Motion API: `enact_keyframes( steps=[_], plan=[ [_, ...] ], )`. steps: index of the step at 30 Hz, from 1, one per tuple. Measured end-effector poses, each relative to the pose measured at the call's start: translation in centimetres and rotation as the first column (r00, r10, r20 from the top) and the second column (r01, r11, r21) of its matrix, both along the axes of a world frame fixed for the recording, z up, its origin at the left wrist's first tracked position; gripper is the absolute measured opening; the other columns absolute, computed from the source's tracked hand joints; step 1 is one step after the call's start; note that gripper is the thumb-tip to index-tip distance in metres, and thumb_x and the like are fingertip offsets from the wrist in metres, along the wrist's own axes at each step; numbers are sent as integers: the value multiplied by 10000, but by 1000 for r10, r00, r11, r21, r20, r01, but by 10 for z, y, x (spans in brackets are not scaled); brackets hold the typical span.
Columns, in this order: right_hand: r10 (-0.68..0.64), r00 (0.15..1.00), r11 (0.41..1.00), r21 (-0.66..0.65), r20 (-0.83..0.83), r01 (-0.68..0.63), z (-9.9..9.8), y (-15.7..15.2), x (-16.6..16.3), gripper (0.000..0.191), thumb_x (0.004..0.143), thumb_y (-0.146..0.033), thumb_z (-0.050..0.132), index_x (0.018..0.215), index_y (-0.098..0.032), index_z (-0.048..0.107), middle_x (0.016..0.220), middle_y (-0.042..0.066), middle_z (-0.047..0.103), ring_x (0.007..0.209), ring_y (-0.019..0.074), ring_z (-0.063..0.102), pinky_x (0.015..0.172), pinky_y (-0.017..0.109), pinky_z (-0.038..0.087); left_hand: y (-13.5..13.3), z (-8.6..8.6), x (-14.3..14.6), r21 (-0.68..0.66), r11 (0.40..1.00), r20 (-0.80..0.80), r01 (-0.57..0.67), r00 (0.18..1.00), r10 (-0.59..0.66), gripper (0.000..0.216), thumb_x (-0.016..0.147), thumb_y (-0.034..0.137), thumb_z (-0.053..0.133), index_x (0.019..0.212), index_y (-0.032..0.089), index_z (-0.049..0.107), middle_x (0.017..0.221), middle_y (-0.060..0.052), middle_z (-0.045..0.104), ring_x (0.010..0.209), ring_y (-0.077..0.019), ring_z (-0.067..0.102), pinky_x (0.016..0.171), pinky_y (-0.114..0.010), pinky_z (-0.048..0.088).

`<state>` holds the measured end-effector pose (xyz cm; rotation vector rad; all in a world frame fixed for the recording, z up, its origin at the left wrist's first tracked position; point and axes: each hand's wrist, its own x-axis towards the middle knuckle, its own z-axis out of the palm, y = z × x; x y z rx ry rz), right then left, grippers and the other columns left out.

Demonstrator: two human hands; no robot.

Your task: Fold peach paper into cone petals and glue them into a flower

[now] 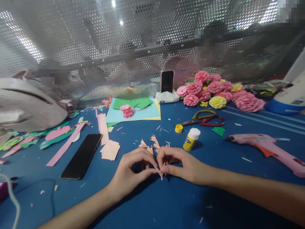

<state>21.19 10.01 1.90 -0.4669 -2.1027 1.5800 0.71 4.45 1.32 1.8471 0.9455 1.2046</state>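
Between my fingertips is a small folded piece of peach paper point(161, 173), with its point toward me. My left hand point(135, 167) pinches it from the left, thumb and forefinger closed. From the other side my right hand point(179, 163) pinches the same piece. Just beyond my hands lie several folded peach paper pieces point(155, 142), partly hidden by my fingers. A stack of cut peach paper point(111, 150) rests left of them. To the right stands a white-capped yellow glue bottle point(191, 140), with a yellow cap point(178, 128) behind it.
Scissors point(201, 119) and a pink glue gun point(264, 144) lie at right. Pink and yellow paper flowers point(209, 89) are piled behind. A phone point(82, 156) lies at left near paper strips point(66, 143) and a bag point(30, 101). Coloured sheets point(145, 116) lie before a perforated metal screen point(100, 57).
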Motion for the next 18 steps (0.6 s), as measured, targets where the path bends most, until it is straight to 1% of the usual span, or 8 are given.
enact_keyframes(
  steps=[4, 8, 10, 15, 18],
  plan=[
    [-19, 1000, 999, 33, 5, 19, 0, -1, 0, 168, 937, -317, 592, 885, -158, 581, 792, 1, 609, 690, 96, 564, 658, 222, 436, 0, -2, -3, 24, 1000, 18, 1, 1000, -2, 58, 822, 208, 740, 819, 150, 737, 808, -63, 692, 742, -156, 616, 700, -272, 493],
    [-40, 999, 991, 131, 15, 38, 1, -4, 0, 163, 930, -313, 601, 865, -163, 603, 787, 6, 627, 670, 98, 555, 630, 223, 424, 0, -1, -4, 18, 1000, 39, 5, 999, -5, 72, 811, 209, 749, 781, 144, 742, 770, -65, 690, 720, -159, 618, 665, -267, 497],
    [-49, 998, 986, 159, 31, 44, 1, -5, 1, 166, 924, -322, 607, 862, -167, 606, 772, 2, 624, 645, 98, 540, 605, 225, 411, -1, 0, -4, 13, 1000, 39, 1, 999, -2, 81, 807, 211, 753, 771, 139, 743, 761, -67, 688, 710, -158, 619, 649, -261, 494],
    [-55, 998, 987, 152, 23, 51, -1, -4, 1, 153, 921, -301, 616, 838, -173, 622, 763, -7, 609, 648, 97, 531, 610, 224, 404, -2, 1, -3, 22, 1000, 45, -18, 999, 17, 93, 797, 222, 764, 759, 140, 744, 739, -60, 680, 681, -148, 612, 629, -254, 484],
    [-42, 999, 990, 132, 12, 41, -3, -3, 1, 139, 917, -280, 624, 830, -172, 624, 763, -13, 605, 661, 95, 538, 630, 223, 409, -2, 1, -3, 20, 1000, 54, 1, 999, -2, 67, 792, 196, 767, 749, 148, 749, 724, -52, 676, 675, -145, 614, 629, -252, 482]
  ],
)
